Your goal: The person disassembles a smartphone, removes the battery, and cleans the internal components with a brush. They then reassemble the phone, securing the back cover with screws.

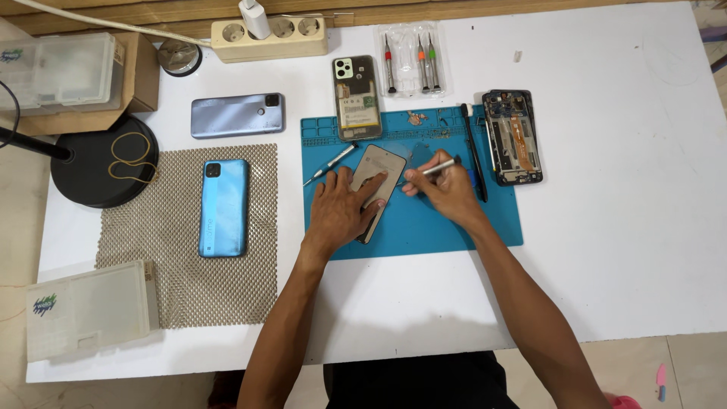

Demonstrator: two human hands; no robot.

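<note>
Half the phone panel [376, 182] — under left hand [338, 212]

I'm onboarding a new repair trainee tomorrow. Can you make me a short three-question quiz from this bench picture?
1. True or false: the left hand presses flat on the phone panel lying on the blue work mat.
2. What does the right hand hold? A) a rubber band B) a slim metal tool C) a charger
3. Fill in: the light blue phone lies on the ____ mesh pad.

Key: 1 true; 2 B; 3 beige.
</note>
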